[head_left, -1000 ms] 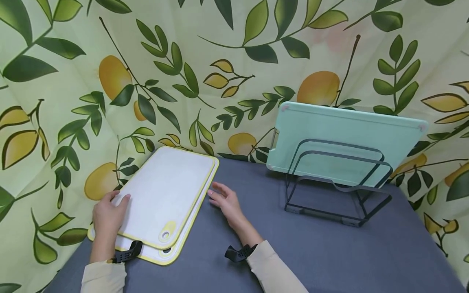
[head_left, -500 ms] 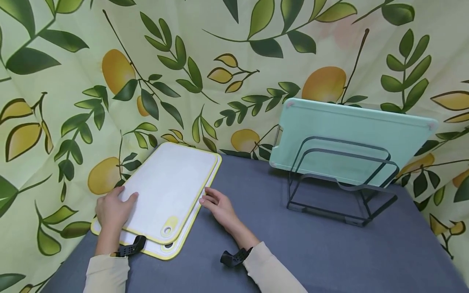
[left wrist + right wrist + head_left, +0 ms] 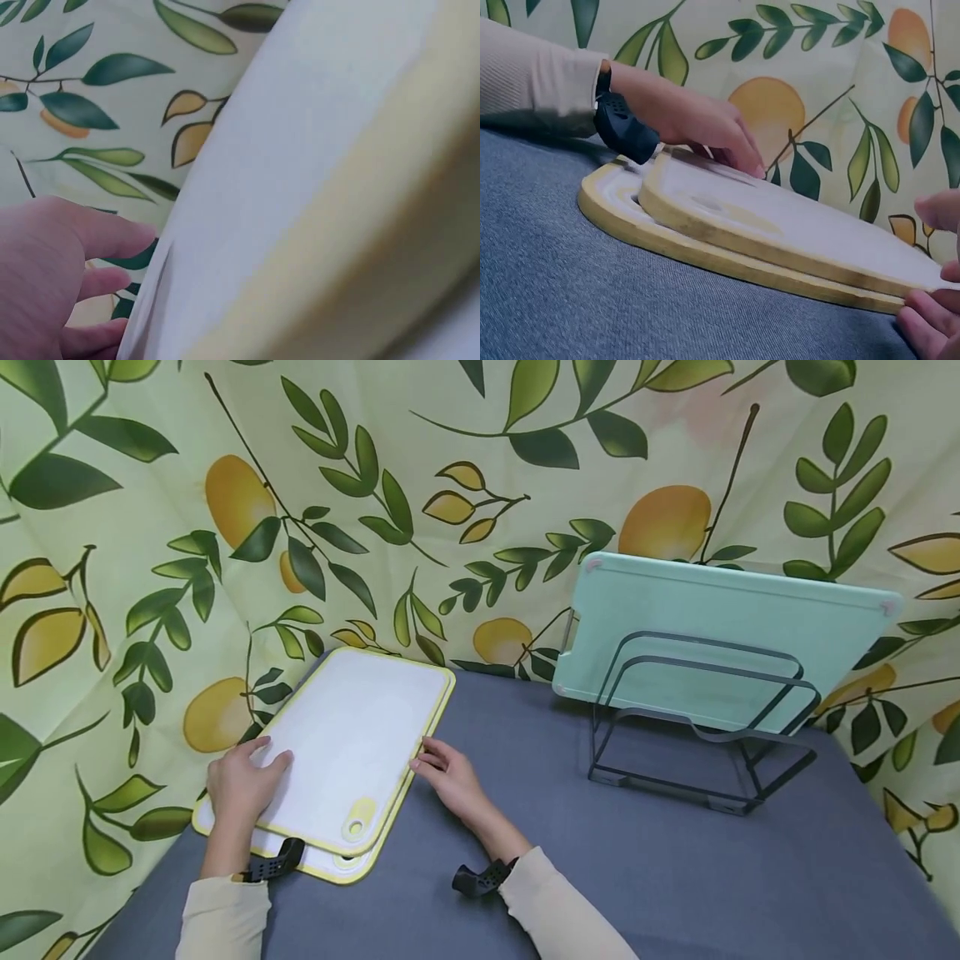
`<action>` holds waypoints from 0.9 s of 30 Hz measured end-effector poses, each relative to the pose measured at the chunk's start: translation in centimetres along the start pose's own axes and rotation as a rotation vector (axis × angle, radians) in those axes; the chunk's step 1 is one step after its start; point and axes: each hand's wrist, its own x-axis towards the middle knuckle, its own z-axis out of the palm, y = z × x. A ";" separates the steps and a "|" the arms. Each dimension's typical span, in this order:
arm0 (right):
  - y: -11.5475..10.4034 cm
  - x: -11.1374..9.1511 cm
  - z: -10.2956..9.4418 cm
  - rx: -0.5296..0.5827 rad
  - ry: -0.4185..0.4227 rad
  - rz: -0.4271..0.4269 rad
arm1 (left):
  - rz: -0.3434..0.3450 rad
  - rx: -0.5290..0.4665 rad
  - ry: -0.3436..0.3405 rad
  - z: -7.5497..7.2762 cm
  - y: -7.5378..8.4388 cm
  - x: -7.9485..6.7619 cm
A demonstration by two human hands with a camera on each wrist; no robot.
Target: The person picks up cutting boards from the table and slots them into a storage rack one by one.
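Two white cutting boards with yellow rims lie stacked on the table. The upper cutting board sits slightly offset, so the lower cutting board shows mainly along the near side. At the stack's left edge is my left hand, its thumb over the white surface and its fingers beside the edge. My right hand touches the right edge with its fingertips. In the right wrist view, several fingers meet both rims while the thumb stays raised above the boards. The far underside of the stack is hidden.
A mint-green cutting board leans upright in a black wire rack at the right. The rack stands on the blue-grey tabletop. Patterned fabric with leaves and fruit hangs behind the table.
My right hand has moved left, from beside the stack to its edge. The lower board's exposed strip along the right has narrowed. My left hand has shifted slightly right. The camera view has also shifted.
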 end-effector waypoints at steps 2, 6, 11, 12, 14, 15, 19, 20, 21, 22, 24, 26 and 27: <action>-0.1 -0.1 -0.1 -0.008 0.034 0.015 | -0.021 -0.014 -0.011 0.1 0.2 -0.2; -0.3 -0.1 -0.5 0.001 0.125 0.013 | -0.026 -0.016 -0.068 0.4 0.9 -0.6; 0.0 0.2 -1.2 0.093 0.152 0.021 | 0.017 0.056 -0.104 0.6 1.4 -0.7; 0.1 0.3 -1.2 0.123 0.145 0.030 | 0.018 0.072 -0.101 0.7 1.4 -0.8; 0.3 0.4 -1.2 0.178 0.141 0.056 | 0.012 0.085 -0.096 0.7 1.3 -0.9; 0.4 0.4 -1.2 0.200 0.145 0.065 | 0.007 0.091 -0.091 0.8 1.3 -1.0; 0.5 0.7 -1.1 0.251 0.177 0.111 | -0.007 0.084 -0.077 0.8 1.2 -1.2; 0.5 0.8 -1.0 0.253 0.186 0.123 | -0.013 0.078 -0.072 0.9 1.2 -1.1; 0.5 0.9 -1.0 0.253 0.196 0.132 | -0.022 0.067 -0.067 0.9 1.2 -1.1; 0.4 1.0 -1.1 0.255 0.207 0.144 | -0.033 0.051 -0.062 0.9 1.2 -1.1; 0.3 1.1 -1.1 0.265 0.228 0.167 | -0.058 0.004 -0.047 0.9 1.2 -1.1; 0.3 1.3 -1.2 0.273 0.243 0.176 | -0.076 -0.053 -0.035 1.1 1.4 -1.0; 0.2 1.4 -1.2 0.282 0.247 0.178 | -0.080 -0.080 -0.027 1.2 1.4 -1.0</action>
